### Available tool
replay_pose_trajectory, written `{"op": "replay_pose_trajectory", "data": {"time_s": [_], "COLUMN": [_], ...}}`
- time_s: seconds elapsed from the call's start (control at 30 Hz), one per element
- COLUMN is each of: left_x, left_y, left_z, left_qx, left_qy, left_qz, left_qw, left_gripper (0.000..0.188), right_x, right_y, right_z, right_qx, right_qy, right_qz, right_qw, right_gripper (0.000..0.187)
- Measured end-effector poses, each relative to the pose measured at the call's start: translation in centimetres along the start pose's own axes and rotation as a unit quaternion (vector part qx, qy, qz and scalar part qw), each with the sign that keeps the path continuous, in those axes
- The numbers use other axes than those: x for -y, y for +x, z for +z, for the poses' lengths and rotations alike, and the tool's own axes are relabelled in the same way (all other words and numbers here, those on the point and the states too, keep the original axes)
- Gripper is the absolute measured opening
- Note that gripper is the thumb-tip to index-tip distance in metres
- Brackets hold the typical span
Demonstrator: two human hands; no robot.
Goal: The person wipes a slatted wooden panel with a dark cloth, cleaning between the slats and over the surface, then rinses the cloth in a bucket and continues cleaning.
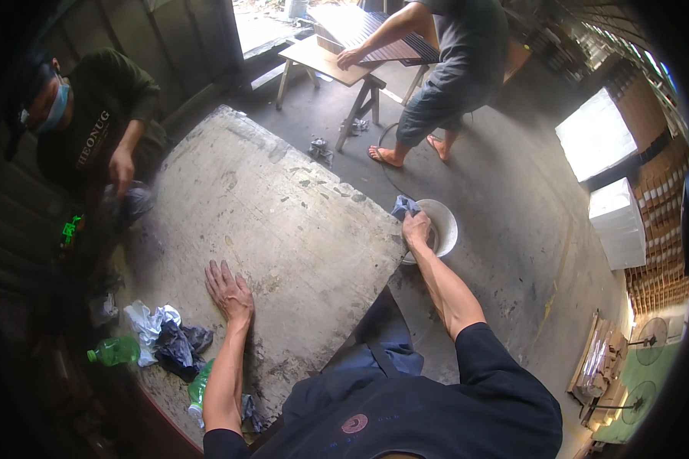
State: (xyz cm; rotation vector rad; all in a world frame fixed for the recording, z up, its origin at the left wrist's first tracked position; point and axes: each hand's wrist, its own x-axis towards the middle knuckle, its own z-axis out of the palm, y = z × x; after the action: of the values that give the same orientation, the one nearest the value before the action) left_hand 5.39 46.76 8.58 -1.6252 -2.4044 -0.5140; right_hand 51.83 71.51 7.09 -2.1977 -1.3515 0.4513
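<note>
My left hand [230, 293] lies flat with its fingers spread on the worn, stained grey tabletop [275, 222]. Out past the table's right corner, my right hand [416, 228] is closed around a crumpled blue-grey rag [404, 206]. Below that hand is a white bucket [445, 229], whose inside is partly hidden by my hand and forearm. Left of my left forearm lies a heap of crumpled white and dark rags [168, 336]. One green bottle [116, 350] lies beside the heap, and another green bottle [199, 389] is partly covered by my forearm.
A masked co-worker [103, 130] stands at the table's far left with a dark crumpled cloth. Another person [467, 69] works at a wooden board on trestles [335, 63] at the back. White blocks [616, 218], stacked brown panels [658, 206] and fans [639, 402] stand on the right.
</note>
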Motion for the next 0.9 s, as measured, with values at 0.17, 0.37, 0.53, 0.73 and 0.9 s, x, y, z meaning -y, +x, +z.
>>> {"op": "replay_pose_trajectory", "data": {"time_s": [0.17,0.37,0.53,0.73,0.9], "left_x": [0.2,0.4,0.2,-0.4,-0.1], "left_y": [-0.1,-0.1,-0.2,0.0,0.0], "left_z": [0.4,0.4,0.1,-0.3,-0.2], "left_qx": [0.001,-0.003,-0.004,0.002,0.004], "left_qy": [0.005,0.001,-0.007,-0.011,0.004], "left_qz": [-0.001,-0.001,0.001,0.0,0.001], "left_qw": [1.0,1.0,1.0,1.0,1.0], "left_gripper": [0.058,0.06,0.06,0.06,0.061], "right_x": [0.1,0.4,0.2,-0.2,1.1], "right_y": [0.0,0.0,-0.1,-0.1,-0.5], "right_z": [-0.2,-0.1,-0.2,-0.6,-0.9], "right_qx": [0.008,0.009,0.01,0.003,0.012], "right_qy": [0.003,-0.002,-0.005,0.009,0.012], "right_qz": [0.005,0.003,0.0,-0.005,0.012], "right_qw": [1.0,1.0,1.0,1.0,1.0], "right_gripper": [0.044,0.045,0.047,0.047,0.045]}}
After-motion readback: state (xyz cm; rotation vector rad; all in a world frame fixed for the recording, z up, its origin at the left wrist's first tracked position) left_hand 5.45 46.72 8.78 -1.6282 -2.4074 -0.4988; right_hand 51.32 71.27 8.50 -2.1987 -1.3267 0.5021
